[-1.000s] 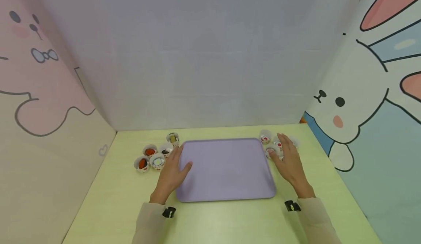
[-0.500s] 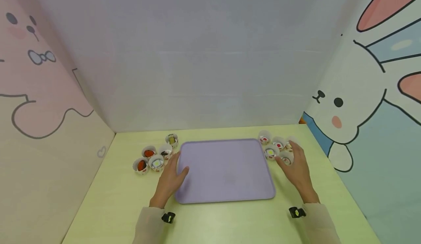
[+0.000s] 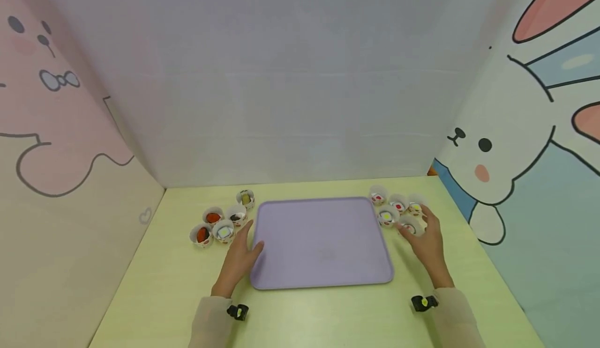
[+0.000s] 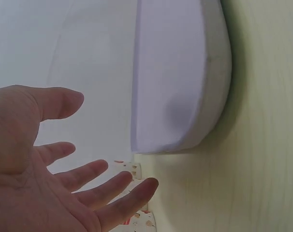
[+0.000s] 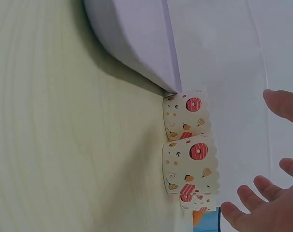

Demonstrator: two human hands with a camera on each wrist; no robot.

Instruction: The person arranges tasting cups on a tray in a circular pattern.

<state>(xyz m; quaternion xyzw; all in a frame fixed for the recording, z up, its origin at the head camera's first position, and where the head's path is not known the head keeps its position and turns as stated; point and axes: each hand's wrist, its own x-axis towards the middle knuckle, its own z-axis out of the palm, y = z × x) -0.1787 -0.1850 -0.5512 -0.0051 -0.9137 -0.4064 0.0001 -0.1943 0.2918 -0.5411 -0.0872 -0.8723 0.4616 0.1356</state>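
A purple tray (image 3: 323, 244) lies in the middle of the table. My left hand (image 3: 236, 262) hovers by its left rim, thumb and fingers spread and holding nothing; the left wrist view shows the palm (image 4: 21, 174) apart from the tray. On the right, my right hand (image 3: 427, 246) hangs at the nearest paper cup (image 3: 410, 226), thumb and fingers parted over it. In the right wrist view, patterned paper cups (image 5: 190, 164) stand beyond the fingertips (image 5: 231, 210), and no grip on them shows. Small items sit inside these cups, among them a yellow-and-white one (image 3: 387, 216).
Left of the tray stands another cluster of paper cups (image 3: 200, 236), some with orange-red pieces, one with a yellow-and-white piece (image 3: 224, 232). A white wall (image 3: 300, 87) closes the back; cartoon-printed panels (image 3: 511, 181) flank the table.
My right hand has shifted right, from over the cups to the nearest one, uncovering the others. The left hand has drawn slightly back toward me. Tray and cups look unmoved.
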